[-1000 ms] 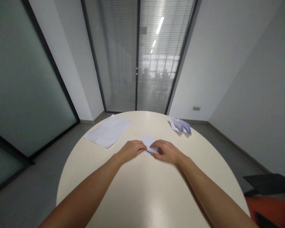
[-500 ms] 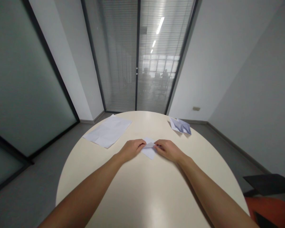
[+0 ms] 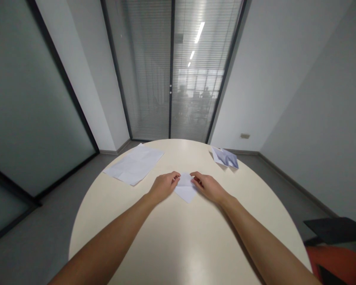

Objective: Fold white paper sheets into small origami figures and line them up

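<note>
While my left hand (image 3: 163, 186) pinches the left edge of the small folded paper (image 3: 185, 189) at the middle of the round table (image 3: 178, 245), my right hand (image 3: 209, 187) nips the opposite edge. It looks light, limp and easily creased, so edges give the best grip.

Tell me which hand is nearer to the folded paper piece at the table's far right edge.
Right. The right hand lies closer to the folded paper piece, below and left of it; the left hand sits farther left, beyond the small paper both hands touch.
</note>
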The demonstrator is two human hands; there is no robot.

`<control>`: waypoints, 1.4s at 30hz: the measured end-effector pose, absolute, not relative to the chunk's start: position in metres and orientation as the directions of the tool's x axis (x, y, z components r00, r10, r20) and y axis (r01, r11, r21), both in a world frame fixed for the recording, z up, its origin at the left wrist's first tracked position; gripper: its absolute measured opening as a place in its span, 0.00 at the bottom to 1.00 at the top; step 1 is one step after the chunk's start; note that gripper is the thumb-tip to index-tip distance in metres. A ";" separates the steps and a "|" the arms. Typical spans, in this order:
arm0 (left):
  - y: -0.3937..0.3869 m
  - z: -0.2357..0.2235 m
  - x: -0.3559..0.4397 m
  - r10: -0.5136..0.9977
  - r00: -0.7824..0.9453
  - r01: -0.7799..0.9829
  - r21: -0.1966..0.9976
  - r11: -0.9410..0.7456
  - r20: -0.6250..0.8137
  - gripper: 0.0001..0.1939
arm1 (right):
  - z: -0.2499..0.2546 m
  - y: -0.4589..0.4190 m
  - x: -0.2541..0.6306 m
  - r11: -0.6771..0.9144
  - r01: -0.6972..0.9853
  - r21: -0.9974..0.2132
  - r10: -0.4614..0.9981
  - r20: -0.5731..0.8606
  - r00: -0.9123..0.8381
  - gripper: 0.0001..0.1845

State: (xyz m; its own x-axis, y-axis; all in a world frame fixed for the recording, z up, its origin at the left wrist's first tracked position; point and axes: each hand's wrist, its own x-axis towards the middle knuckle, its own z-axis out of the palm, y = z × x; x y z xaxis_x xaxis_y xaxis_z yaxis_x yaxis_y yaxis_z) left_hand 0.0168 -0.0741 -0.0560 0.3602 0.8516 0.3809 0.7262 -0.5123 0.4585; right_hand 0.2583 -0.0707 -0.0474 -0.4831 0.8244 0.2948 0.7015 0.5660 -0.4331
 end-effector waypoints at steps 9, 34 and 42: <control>-0.071 -0.061 0.017 0.872 0.341 0.760 0.444 -0.476 0.352 0.14 | -0.051 -0.066 0.259 0.612 0.686 -0.395 0.790 0.342 -0.508 0.22; -0.067 -0.065 0.016 0.821 0.411 0.779 0.314 -0.542 0.397 0.15 | -0.057 -0.066 0.258 0.650 0.682 -0.335 0.756 0.378 -0.535 0.19; -0.063 -0.068 0.018 0.730 0.538 0.689 0.279 -0.669 0.421 0.17 | -0.058 -0.066 0.256 0.706 0.655 -0.269 0.700 0.406 -0.588 0.16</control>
State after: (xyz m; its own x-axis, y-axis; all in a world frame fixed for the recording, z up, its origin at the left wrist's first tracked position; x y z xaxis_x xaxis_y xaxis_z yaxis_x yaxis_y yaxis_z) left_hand 0.0180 -0.0628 -0.0678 0.5380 0.7302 0.4211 0.6890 -0.6687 0.2793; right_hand 0.2556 -0.0656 -0.0578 -0.5880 0.6996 0.4060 0.6548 0.7064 -0.2690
